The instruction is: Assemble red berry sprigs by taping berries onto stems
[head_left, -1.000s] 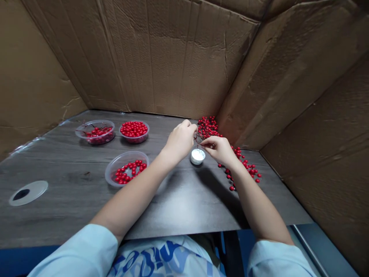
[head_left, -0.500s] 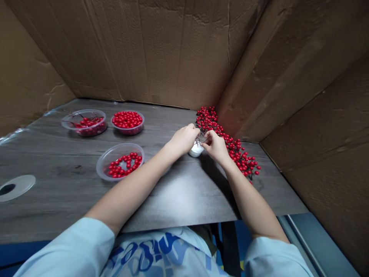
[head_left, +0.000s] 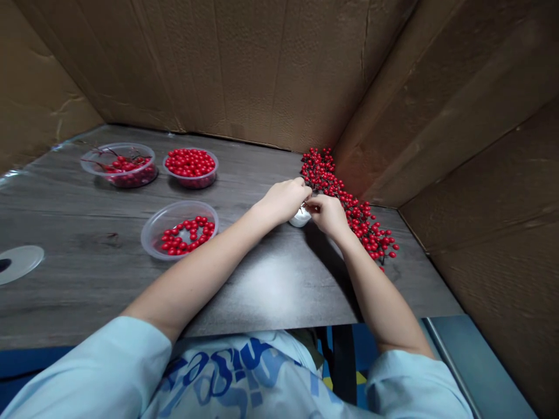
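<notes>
My left hand [head_left: 289,199] is closed, its fingertips pinched on a thin dark twig [head_left: 302,208]. Facing it from the right, my right hand [head_left: 326,214] pinches at the same twig, and the fingers of both hands nearly touch. What lies between the fingertips is mostly hidden. Just below them a small round white object [head_left: 300,219] rests on the table; its kind is hard to make out. Behind and to the right of my right hand spreads a long heap of red berry sprigs [head_left: 360,216] on dark stems.
On the left stand a clear tub of berries with twigs [head_left: 131,169], a tub full of loose red berries [head_left: 191,164] and a nearer tub with fewer berries [head_left: 152,235]. A pale round disc [head_left: 26,259] lies far left. Cardboard walls [head_left: 244,70] enclose the grey table [head_left: 262,291].
My right fingers have drawn closer together and nearer to my left hand over the white object. The view has tilted slightly, so the table sits higher.
</notes>
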`<state>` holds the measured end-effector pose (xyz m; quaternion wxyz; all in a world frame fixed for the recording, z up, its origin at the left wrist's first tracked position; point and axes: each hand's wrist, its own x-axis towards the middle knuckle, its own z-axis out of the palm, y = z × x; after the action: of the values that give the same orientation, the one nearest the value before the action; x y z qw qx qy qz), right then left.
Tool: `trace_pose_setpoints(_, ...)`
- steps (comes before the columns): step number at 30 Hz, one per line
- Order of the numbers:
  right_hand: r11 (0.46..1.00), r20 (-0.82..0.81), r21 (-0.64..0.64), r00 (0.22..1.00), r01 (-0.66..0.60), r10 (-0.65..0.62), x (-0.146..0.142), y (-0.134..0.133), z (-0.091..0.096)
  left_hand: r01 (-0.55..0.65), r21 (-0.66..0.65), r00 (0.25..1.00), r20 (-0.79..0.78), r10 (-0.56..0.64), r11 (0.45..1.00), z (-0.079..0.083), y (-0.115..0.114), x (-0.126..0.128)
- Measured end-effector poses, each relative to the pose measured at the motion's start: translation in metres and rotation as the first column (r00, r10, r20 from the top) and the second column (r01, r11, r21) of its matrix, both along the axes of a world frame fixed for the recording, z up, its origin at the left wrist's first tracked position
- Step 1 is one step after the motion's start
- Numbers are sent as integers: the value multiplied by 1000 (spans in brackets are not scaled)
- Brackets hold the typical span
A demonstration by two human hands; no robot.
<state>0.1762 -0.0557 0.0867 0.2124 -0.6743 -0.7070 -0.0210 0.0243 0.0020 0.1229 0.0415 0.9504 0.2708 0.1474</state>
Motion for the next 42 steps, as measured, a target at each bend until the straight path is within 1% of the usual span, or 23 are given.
trace_pose_setpoints(4, 1000, 80, -14, 997, 7, -6, -1, 1, 2, -5, -64, 1000, 2, 5, 998, 3, 1, -2)
trace_pose_setpoints(8, 1000, 72, -15, 997, -16, 17, 0, 2, 1, -29, -109, 998, -60, 22, 994, 8, -1, -7)
trace_pose_setpoints(12, 999, 95, -44, 995, -10, 14, -1, 1, 2, -87, -115, 984, -163, 67, 990, 15, -4, -10)
trace_pose_setpoints(15, 997, 150, -79, 989, 15, -3, -4, 0, 4, -75, -100, 985, -164, 58, 992, 17, -6, -10)
trace_pose_setpoints(23, 992, 258, -123, 966, 32, 0, -10, 0, 6, -48, -79, 989, -143, 36, 996, 10, -5, -6)
trace_pose_setpoints(28, 991, 333, -123, 943, 45, -1, -11, 1, 8, -59, -70, 987, -154, 47, 996, 11, -6, -6)
trace_pose_setpoints(36, 989, 470, -146, 881, 18, 53, -12, 0, 12, -48, -53, 985, -171, 38, 997, 10, -4, -6)
trace_pose_setpoints(39, 985, 496, -170, 866, 19, 69, -12, 1, 12, -48, -50, 985, -166, 39, 998, 9, -3, -6)
trace_pose_setpoints(42, 986, 509, -166, 857, 9, 78, -12, 2, 12, -44, -48, 986, -164, 35, 998, 8, -3, -5)
